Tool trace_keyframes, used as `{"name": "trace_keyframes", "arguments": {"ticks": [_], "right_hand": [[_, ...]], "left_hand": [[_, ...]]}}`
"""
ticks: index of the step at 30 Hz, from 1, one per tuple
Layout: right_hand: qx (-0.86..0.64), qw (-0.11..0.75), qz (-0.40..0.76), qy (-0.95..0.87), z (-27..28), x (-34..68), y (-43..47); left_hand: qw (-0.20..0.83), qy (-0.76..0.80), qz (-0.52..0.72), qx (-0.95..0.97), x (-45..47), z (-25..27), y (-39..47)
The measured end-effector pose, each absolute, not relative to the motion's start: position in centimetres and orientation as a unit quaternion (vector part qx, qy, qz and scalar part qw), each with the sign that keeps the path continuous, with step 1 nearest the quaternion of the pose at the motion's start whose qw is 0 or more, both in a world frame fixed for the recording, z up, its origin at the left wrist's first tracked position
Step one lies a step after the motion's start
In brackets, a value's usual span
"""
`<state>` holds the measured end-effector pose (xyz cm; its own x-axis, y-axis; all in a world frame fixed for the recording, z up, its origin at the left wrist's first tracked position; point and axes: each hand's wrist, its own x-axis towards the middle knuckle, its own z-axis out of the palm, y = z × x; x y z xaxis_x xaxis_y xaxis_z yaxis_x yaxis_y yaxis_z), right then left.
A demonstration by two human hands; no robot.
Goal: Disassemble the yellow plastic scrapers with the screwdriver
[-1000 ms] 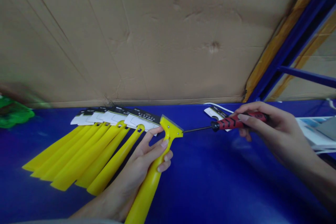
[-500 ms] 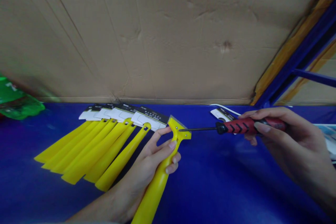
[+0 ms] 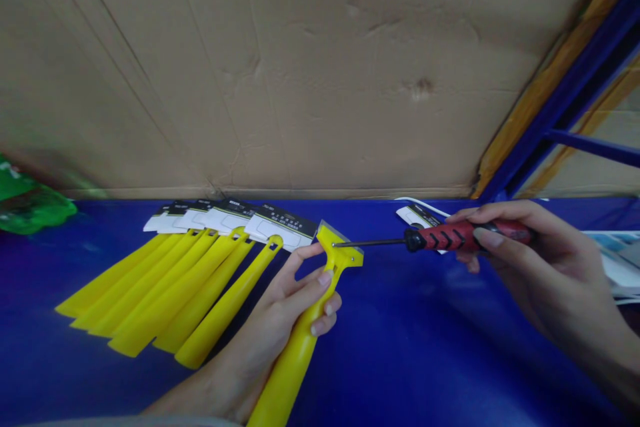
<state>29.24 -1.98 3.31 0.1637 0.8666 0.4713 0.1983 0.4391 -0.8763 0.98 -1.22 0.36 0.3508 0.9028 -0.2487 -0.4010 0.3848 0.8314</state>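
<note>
My left hand [image 3: 295,310] is wrapped round the handle of a yellow scraper [image 3: 293,370], its forked head pointing away from me. Small metal screws and a clear strip along the far edge show on that head. In my right hand [image 3: 545,267] is a screwdriver [image 3: 450,237] with a red and black grip, held nearly level. Its dark shaft reaches left, and the tip meets the head at the left screw. To the left, several yellow scrapers [image 3: 225,303] lie fanned side by side, black and white cards [image 3: 281,227] at their far ends.
Behind the blue table [image 3: 400,360] stands a cardboard sheet [image 3: 310,80]. A green bottle [image 3: 33,197] is at far left. Behind the screwdriver lies another black and white card [image 3: 417,215] near a white cord [image 3: 425,203]. A blue metal frame [image 3: 565,107] rises at right.
The screwdriver tip has shifted slightly left on the scraper head, onto the left screw. Both hands keep their grip. The whole view has moved a little.
</note>
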Motion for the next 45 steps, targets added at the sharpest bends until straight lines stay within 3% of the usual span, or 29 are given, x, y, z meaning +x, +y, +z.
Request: {"name": "trace_keyframes", "arguments": {"ticks": [4,10,14,18,25,30,36,42,45], "right_hand": [[-0.453,0.608,0.244,-0.605,3.4,29.2,-1.8],[-0.421,0.514,0.082,-0.743,4.6,29.0,-2.6],[-0.429,0.498,0.041,-0.752,5.0,28.7,-3.0],[-0.487,0.504,0.096,-0.707,4.7,28.8,-2.9],[-0.465,0.524,0.303,-0.647,4.5,29.2,-2.5],[-0.488,0.539,0.256,-0.637,4.3,28.9,-1.9],[-0.448,0.493,0.357,-0.655,4.2,29.8,-1.8],[-0.486,0.507,0.271,-0.658,4.7,28.9,-1.9],[-0.506,0.479,0.299,-0.652,4.4,29.1,-1.8]], "left_hand": [[0.745,0.369,0.435,0.346,0.8,0.4,-1.2],[0.744,0.364,0.449,0.336,0.7,0.6,-0.9],[0.730,0.389,0.455,0.329,0.7,0.7,-1.0],[0.724,0.390,0.456,0.340,0.4,0.4,-0.9],[0.702,0.388,0.489,0.342,0.7,0.5,-0.5],[0.704,0.387,0.495,0.331,1.4,0.6,-1.0],[0.696,0.372,0.515,0.334,0.9,0.4,-0.5],[0.696,0.394,0.505,0.326,1.1,0.3,-0.7],[0.695,0.393,0.506,0.326,1.0,0.4,-0.7]]}}
